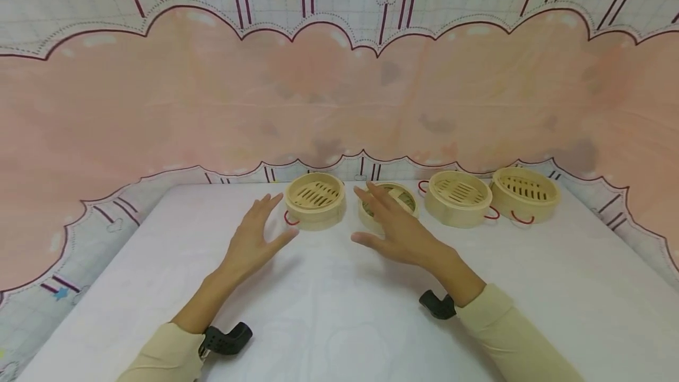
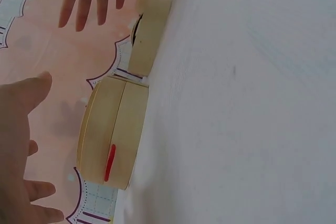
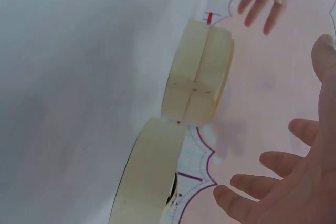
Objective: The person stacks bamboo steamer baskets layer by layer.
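My left hand [image 1: 254, 246] hovers with fingers spread, just left of a lidded bamboo steamer [image 1: 315, 202] that has a red cord handle. A gap shows between that hand and the steamer [image 2: 113, 132] in the left wrist view. In front of a second, lidless bamboo steamer [image 1: 405, 196] my right hand [image 1: 398, 231] hangs in the air, fingers extended, partly covering it. Darker greenish material shows inside this one, too small to make out. The right wrist view has its plain side wall [image 3: 149, 171], apart from the fingers. Neither hand holds anything.
Two more slatted-lid bamboo steamers stand to the right, one [image 1: 458, 199] beside the other [image 1: 525, 196], with red cord handles sticking out. All are near the back edge of the white table [image 1: 318, 323]. Behind rises a patterned pink cloth [image 1: 339, 105].
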Motion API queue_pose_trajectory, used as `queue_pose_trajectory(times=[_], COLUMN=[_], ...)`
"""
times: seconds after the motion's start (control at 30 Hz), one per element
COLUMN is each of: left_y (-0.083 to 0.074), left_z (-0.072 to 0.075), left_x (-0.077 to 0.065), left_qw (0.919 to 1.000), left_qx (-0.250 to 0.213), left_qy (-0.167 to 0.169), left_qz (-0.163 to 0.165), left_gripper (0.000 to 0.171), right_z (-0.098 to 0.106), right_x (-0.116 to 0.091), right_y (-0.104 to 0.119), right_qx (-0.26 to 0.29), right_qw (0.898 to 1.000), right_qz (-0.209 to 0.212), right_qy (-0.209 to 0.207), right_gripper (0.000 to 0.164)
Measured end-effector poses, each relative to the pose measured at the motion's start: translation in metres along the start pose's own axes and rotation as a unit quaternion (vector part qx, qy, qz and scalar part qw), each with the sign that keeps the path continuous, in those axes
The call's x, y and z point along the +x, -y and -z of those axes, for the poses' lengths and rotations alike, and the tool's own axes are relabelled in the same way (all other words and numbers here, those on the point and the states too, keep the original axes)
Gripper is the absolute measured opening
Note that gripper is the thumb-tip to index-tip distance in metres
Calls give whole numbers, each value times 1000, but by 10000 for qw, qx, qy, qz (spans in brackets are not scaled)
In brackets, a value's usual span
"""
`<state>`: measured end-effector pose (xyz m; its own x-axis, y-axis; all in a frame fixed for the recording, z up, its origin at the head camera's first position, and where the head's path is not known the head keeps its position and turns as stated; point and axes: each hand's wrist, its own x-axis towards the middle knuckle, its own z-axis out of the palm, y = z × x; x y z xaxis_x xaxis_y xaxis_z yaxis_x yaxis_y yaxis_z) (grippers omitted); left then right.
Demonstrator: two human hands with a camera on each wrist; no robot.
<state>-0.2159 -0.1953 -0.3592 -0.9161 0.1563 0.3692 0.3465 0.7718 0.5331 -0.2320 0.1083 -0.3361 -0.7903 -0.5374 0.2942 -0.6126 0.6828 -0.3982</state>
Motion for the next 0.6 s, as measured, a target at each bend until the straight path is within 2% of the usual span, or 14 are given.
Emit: queue_pose_trajectory(times=[0.17,0.37,0.6], left_y=[-1,0,0], left_z=[-8,-15,-22], left_x=[7,11,20], left_qw=[9995,9973,9973], left_qx=[-300,-724,-736], left_qy=[-122,-20,-82], left_qz=[9,69,-13], left_gripper=[71,70,65], right_z=[-5,-12,-16], right_x=[10,20,25], right_y=[6,9,7], right_qx=[162,320,472], right_qw=[9999,9994,9985], right_qz=[8,-84,-189], right_qy=[33,117,219], right_gripper=[82,81,79])
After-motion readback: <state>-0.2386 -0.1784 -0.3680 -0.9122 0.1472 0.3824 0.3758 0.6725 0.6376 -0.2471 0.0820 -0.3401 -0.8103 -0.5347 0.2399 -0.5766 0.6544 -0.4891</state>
